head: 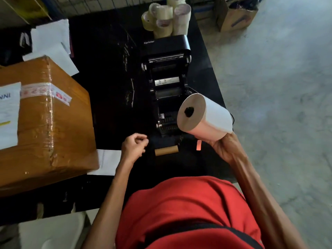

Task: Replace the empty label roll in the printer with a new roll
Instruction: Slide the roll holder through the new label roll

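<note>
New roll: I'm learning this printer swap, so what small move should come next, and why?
Probably lower the new roll into the printer. Its lid stands open, the bay looks empty, and the old core already lies on the table. The right hand holds the roll just above; the left hand is free.

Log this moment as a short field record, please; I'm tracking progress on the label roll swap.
printer: on the black table, lid open, roll bay looks empty
new label roll: full, white, held up in the right hand near the printer's front right
empty core: brown cardboard tube, lying on the table in front of the printer
left hand: loosely curled, empty, left of the core
stage: old core out, new roll not yet loaded
</note>
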Tool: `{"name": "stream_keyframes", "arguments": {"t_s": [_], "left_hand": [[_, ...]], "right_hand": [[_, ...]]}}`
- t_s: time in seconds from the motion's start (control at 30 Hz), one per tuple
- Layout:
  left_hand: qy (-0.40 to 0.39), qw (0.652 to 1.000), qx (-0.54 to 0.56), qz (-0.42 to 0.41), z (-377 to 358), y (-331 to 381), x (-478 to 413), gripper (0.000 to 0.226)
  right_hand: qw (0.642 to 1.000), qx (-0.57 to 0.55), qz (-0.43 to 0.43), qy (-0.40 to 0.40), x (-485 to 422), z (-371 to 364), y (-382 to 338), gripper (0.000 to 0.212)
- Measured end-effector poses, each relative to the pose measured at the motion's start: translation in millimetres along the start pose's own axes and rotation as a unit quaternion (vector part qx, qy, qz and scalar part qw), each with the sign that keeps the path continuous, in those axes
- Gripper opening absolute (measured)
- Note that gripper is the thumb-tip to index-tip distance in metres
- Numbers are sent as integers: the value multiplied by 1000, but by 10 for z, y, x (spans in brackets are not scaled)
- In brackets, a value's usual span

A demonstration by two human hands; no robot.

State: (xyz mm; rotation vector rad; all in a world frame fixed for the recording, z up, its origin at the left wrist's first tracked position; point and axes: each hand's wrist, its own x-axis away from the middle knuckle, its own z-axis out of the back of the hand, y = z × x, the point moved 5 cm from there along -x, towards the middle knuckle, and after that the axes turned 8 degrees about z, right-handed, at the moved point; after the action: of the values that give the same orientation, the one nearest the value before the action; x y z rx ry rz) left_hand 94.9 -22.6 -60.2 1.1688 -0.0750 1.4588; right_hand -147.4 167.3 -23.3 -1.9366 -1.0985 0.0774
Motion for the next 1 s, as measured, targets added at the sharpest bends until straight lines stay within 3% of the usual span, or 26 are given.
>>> {"name": "stream_keyframes", "arguments": {"t_s": [0.07,0.17,0.3,0.47,0.63,0.73,0.87,1.0], "left_hand": [[45,988,-137,55,-59,-361,-172,31],[53,968,-236,69,-221,-568,-216,59],[90,953,-288,29,-368,-595,-204,62],[113,977,-181,23,-400,-648,-276,36],[114,984,-129,47,-327,-730,-316,19],[105,992,-35,62,-187,-674,-198,25],[136,981,115,-81,151,-150,186,34],[121,961,81,-233,250,583,656,44]], "right_hand": [[999,26,-5,25,11,77,46,34],[999,13,-12,37,58,149,86,33],[999,16,-15,36,122,205,84,28],[999,33,-18,27,171,188,42,41],[999,32,-38,15,173,118,62,32],[998,44,-45,6,158,69,76,32],[998,55,-42,-9,127,25,87,31],[997,57,-45,-21,84,-7,150,28]]}}
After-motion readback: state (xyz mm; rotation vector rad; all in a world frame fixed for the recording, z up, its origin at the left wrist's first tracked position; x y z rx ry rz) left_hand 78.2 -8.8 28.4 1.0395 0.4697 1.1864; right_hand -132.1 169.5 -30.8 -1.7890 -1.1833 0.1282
